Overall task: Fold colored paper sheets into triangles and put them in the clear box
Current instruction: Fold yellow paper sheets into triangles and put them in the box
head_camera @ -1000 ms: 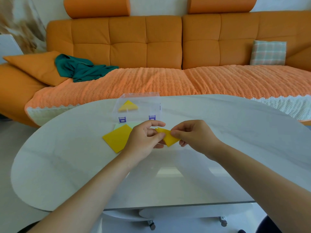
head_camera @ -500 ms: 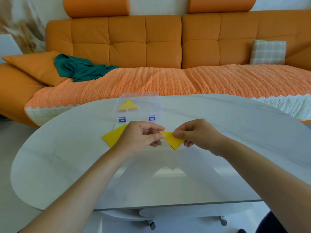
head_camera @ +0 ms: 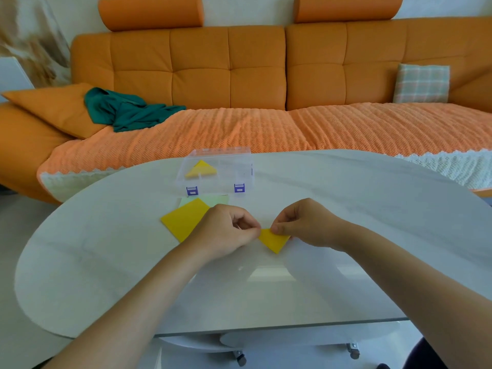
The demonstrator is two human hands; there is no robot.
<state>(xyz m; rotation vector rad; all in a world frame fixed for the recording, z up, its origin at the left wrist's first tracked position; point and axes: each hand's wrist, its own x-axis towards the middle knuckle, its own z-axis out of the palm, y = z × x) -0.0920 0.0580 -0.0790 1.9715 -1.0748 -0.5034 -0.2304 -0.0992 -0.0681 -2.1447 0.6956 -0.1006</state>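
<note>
A small folded yellow paper triangle [head_camera: 274, 239] hangs point down between my hands, just above the white table [head_camera: 372, 222]. My left hand [head_camera: 226, 230] pinches its left corner, and my right hand [head_camera: 306, 222] pinches its top right part. To the left lies a flat yellow square sheet [head_camera: 183, 219] on top of a pale green sheet [head_camera: 218, 199]. Behind them stands the clear box [head_camera: 221, 171] with purple latches, holding one yellow triangle [head_camera: 201, 169].
The oval table's front edge runs close to me. Behind the table is an orange sofa [head_camera: 239, 75] with a teal cloth [head_camera: 127, 110], an orange cushion [head_camera: 53, 107] and a checked pillow [head_camera: 422, 83].
Both hands have drawn the yellow triangle slightly right and toward me, uncovering more of the flat yellow sheet. The paper now hangs point down.
</note>
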